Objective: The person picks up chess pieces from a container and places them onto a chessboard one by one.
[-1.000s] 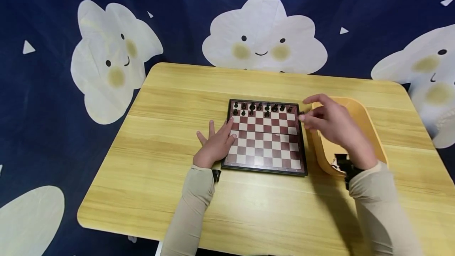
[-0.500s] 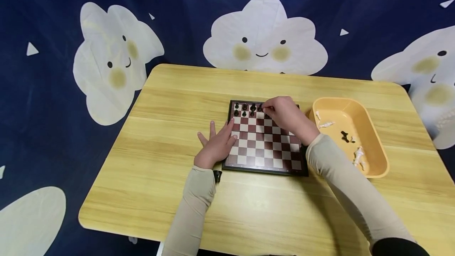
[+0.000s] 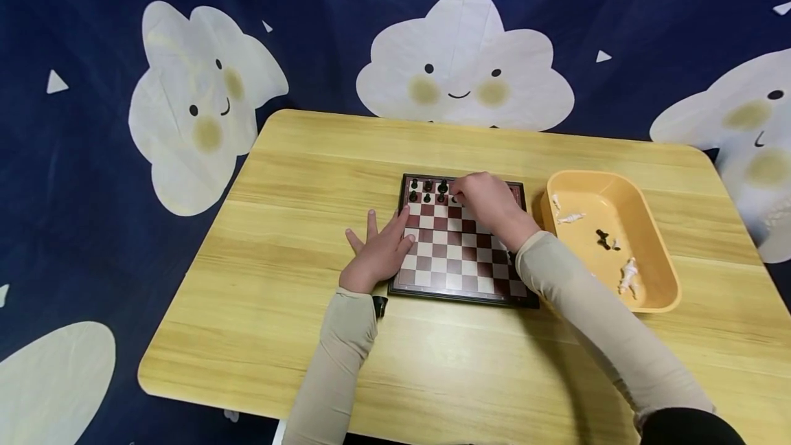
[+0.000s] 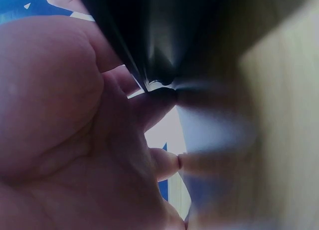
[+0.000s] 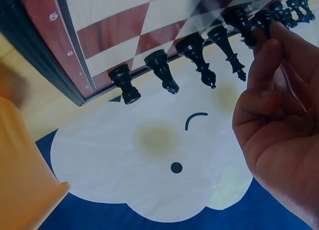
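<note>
A chessboard of brown and cream squares lies on the table, black chess pieces standing in two rows along its far side. My right hand is over these rows. In the right wrist view its thumb and index finger pinch a black pawn, partly covered by the fingertips, down at the squares. Beside it stand a row of taller black pieces, with a rook at the corner. My left hand rests on the board's left edge, fingers spread; its wrist view shows the palm against the dark board side.
To the board's right stands a yellow-orange bin. Inside lie white chess pieces and a few black ones. The wooden table reaches back to a dark blue curtain printed with clouds.
My right hand has moved left from beside the bin to the second row of black pieces, bringing a pawn onto the board. The left hand has stayed on the board's edge.
</note>
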`<state>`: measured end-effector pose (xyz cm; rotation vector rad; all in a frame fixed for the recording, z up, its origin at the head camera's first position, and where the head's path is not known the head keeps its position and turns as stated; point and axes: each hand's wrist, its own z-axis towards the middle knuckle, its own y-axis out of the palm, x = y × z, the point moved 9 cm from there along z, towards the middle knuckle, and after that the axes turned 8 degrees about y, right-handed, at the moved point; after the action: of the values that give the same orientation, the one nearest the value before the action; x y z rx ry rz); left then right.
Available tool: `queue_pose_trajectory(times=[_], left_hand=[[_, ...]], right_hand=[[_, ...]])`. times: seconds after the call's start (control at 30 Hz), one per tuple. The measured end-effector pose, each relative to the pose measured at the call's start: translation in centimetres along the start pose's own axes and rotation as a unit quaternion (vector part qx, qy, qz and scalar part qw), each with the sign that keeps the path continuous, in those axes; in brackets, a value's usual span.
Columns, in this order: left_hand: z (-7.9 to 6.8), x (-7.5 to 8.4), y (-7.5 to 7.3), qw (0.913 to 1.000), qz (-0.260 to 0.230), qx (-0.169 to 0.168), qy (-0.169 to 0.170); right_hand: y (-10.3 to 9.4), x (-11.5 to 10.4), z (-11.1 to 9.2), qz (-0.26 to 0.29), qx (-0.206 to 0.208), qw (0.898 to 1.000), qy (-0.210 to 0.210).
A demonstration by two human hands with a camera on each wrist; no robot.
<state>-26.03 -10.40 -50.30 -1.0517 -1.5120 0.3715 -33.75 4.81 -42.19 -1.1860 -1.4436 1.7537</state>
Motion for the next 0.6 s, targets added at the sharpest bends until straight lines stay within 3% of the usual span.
queue_pose_trajectory(times=[0.6], left_hand=[[-0.18,0.27,-0.09,1.0000,0.005,-0.002,0.000]], right_hand=[[0.21,-0.09,-0.61,0.004,-0.015,0.999,0.032]])
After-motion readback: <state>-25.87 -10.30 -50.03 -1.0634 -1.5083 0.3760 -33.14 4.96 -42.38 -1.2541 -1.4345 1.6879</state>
